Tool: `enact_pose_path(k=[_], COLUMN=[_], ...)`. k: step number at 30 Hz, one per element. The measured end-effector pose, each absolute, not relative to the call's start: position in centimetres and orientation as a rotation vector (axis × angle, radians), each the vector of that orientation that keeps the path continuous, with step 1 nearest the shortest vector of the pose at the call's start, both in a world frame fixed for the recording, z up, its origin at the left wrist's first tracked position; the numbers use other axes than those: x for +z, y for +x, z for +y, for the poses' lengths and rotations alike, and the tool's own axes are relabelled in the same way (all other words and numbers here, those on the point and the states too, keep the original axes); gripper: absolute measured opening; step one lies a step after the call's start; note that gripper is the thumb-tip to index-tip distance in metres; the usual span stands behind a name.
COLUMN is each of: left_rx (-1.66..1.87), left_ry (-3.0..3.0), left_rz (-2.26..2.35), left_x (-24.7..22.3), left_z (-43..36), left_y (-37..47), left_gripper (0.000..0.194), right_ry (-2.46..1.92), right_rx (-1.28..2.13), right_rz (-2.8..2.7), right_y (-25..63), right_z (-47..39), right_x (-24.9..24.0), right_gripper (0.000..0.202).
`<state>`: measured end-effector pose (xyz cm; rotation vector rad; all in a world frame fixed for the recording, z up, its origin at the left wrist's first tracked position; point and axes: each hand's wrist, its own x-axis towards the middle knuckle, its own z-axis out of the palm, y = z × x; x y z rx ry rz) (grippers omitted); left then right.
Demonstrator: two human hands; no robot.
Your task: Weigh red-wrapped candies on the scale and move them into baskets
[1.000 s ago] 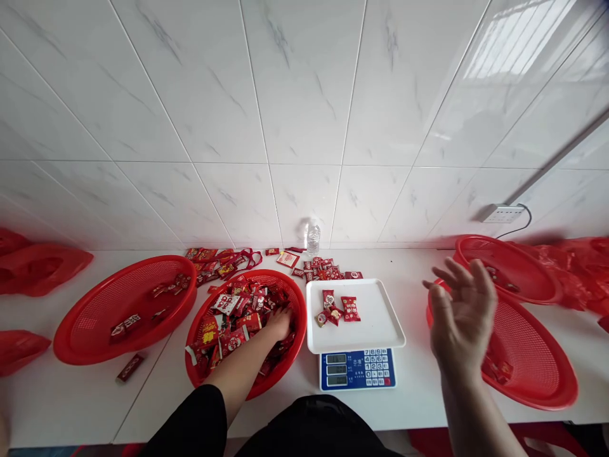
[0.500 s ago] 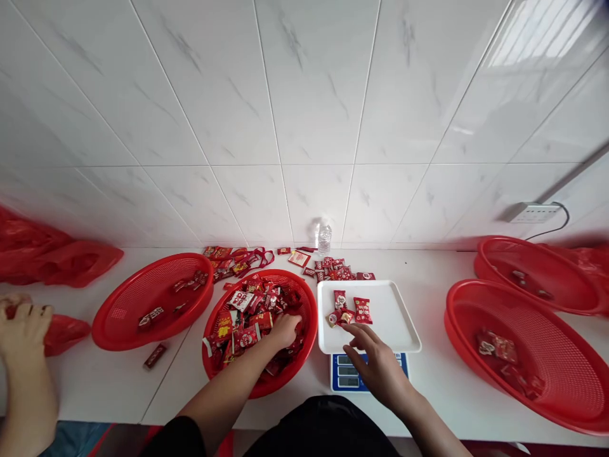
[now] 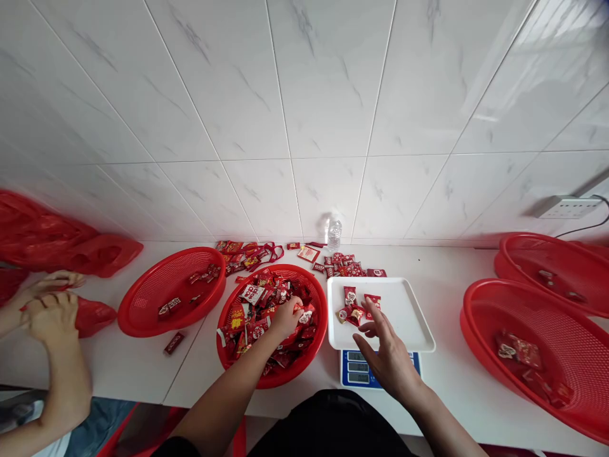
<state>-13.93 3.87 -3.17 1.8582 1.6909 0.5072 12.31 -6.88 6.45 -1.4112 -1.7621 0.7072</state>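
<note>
My left hand (image 3: 287, 318) is over the round red basket (image 3: 221, 355) full of red wrapped candies (image 3: 257, 320). Its fingers are pinched on a small red wrapped candy, mostly covered by the fingertips. Spread fingers mark my right hand (image 3: 387, 352), which hovers empty over the front of the white tray (image 3: 404, 317). On the tray's left half lie several red candy packets (image 3: 351, 295), one of them partly behind my right fingers. Beneath the tray is a blue digital scale (image 3: 358, 368), its displays facing me.
Another red basket (image 3: 137, 304) with a few candies stands left, two more (image 3: 480, 336) right. Loose packets (image 3: 345, 263) and a clear bottle (image 3: 334, 233) lie along the tiled wall. At far left, another person's hands (image 3: 54, 311) handle a red plastic bag (image 3: 95, 316).
My left hand has lifted a little out of the candies, its fingertips now showing. My right hand stays open over the tray. The view has shifted slightly; the other person's second hand has appeared.
</note>
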Motion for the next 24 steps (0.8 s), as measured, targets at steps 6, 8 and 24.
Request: enact_pose_path(k=[6,8,24], left_rx=[0.743,0.727,0.414], left_ry=[1.479,1.279,1.035], left_rz=[1.483,1.336,1.106], left_x=[1.5,2.7,-0.6], left_z=[3.1,2.3,0.7], left_y=[-12.5,-11.5,-3.9], left_gripper=[0.019,0.024,0.032], right_ry=[-1.452,-1.419,-1.397], right_rx=[1.034,1.229,1.549], right_rz=[-1.687,-1.571,-0.870], right_y=[11.5,11.3,13.4], right_z=[-6.6,-6.4,-5.2], right_x=[3.0,1.9,-3.4], right_gripper=[0.053,0.054,0.055])
